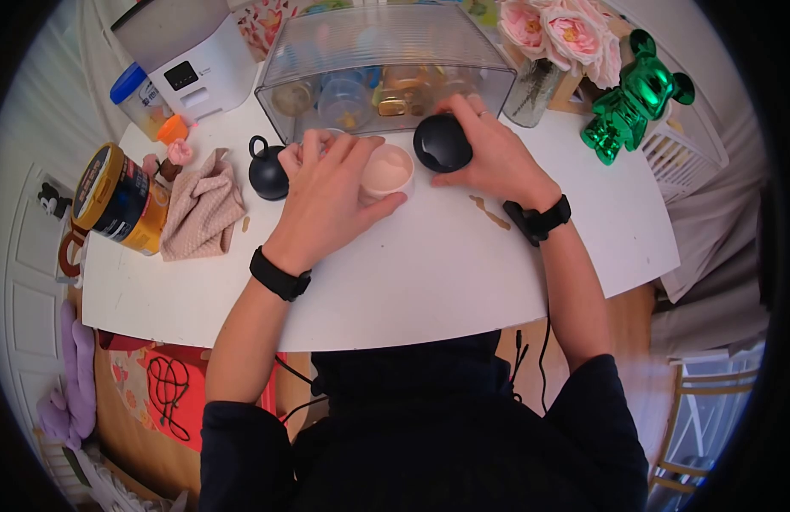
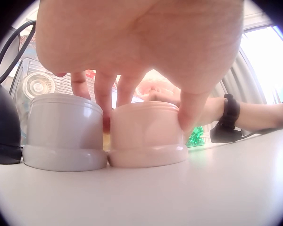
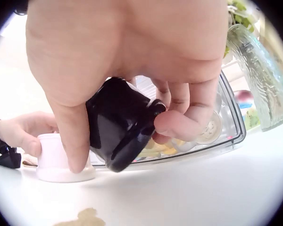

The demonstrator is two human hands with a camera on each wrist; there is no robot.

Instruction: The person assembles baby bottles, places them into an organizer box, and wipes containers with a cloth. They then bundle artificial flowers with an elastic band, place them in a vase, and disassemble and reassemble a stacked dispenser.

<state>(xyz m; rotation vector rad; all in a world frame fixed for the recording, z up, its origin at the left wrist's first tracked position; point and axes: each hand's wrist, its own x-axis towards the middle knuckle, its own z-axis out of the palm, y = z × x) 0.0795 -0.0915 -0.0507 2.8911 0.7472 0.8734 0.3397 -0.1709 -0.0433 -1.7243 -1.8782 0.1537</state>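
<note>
My left hand reaches over a pale pink cup and grips it, with the thumb on its near right side and fingers along the other. Right beside that cup stands a grey cup of the same flared-base shape, mostly covered by the hand in the head view. A black bell-shaped piece with a ring on top is left of the left hand. My right hand holds a glossy black cup-shaped piece between thumb and fingers, tilted and close over the white table.
A clear ribbed bin of small containers stands behind the hands. To the left are a crumpled beige cloth, a yellow-and-black tub and a white dispenser. A flower vase and shiny green bear figure stand right.
</note>
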